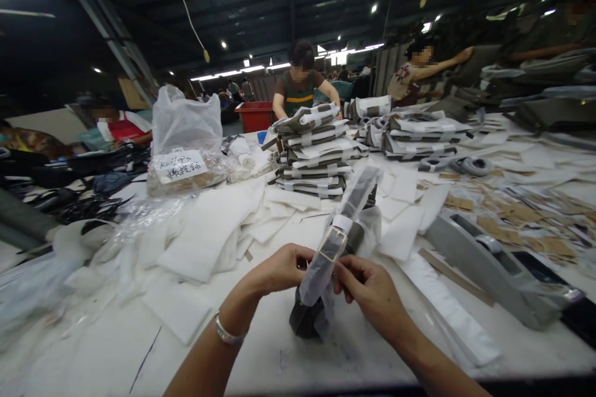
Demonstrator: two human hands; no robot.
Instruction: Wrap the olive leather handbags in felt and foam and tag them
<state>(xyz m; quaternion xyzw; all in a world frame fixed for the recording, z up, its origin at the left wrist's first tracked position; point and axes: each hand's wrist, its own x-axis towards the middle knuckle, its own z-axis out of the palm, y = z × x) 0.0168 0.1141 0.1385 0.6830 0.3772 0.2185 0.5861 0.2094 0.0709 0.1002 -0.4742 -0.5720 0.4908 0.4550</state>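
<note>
A strap with a gold-coloured buckle [333, 243], wrapped in thin translucent sheet, stands slanted in front of me. Behind and below it is a dark olive folded piece, perhaps a bag [305, 317], resting on the table and partly covered. From the left, my left hand [285, 270] is closed, pinching the wrapped strap's edge. My right hand [367, 288] pinches the wrapping on the opposite side, just below the buckle. A white band [343, 222] circles the strap above the buckle. Some fingertips are hidden behind the wrapping.
A grey tape dispenser [493, 267] stands to the right, beside a long white strip [449, 313]. White foam sheets [209, 236] spread leftward. Ahead rises a stack of wrapped olive bags [314, 152]; a labelled plastic bag [184, 136] is at left. A co-worker [302, 84] stands across the table.
</note>
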